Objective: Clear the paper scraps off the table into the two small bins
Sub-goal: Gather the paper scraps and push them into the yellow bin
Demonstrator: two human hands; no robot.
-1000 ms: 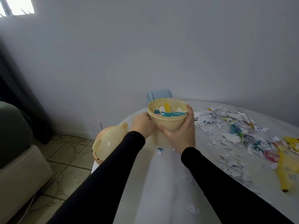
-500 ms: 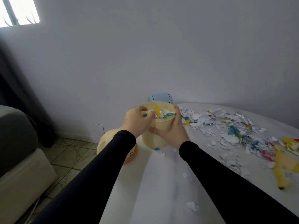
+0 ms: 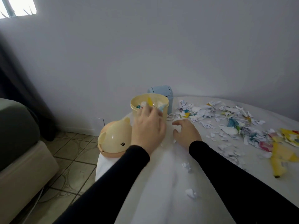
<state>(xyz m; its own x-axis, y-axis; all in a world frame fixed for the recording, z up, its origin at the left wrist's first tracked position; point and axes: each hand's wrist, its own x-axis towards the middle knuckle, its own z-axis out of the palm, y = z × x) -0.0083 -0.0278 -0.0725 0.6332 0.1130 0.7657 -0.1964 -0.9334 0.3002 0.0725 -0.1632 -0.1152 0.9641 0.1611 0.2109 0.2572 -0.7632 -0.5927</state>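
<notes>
Head view: the scraps [image 3: 226,120] are torn bits of paper, white and coloured. I judge them very light, limp and easily crumpled, apt to flutter or slide on the smooth cover. They look best gathered by sweeping them into a heap and pinching up a loose handful, not picked one by one. Most lie in a wide drift from the far edge of the tabletop [image 3: 161,199] across to its right edge, too many to count. A few strays lie apart toward the near edge; I count two clear ones there.

There are two bins. The yellow bin [image 3: 149,105] stands open near the far left edge, already holding scraps. Its domed lid [image 3: 115,138], one, lies just beside it at the left edge, partly overhanging. The blue bin [image 3: 161,92] stands behind the yellow one, lid on.

Two hands show. The left hand [image 3: 148,128] is spread, fingers loose, in front of the yellow bin's wall and rim; whether it touches the bin I cannot tell, and it grips nothing. The right hand [image 3: 186,132] rests palm down on the tabletop just right of the bin, fingers slack and empty, near the edge of the drift.
</notes>
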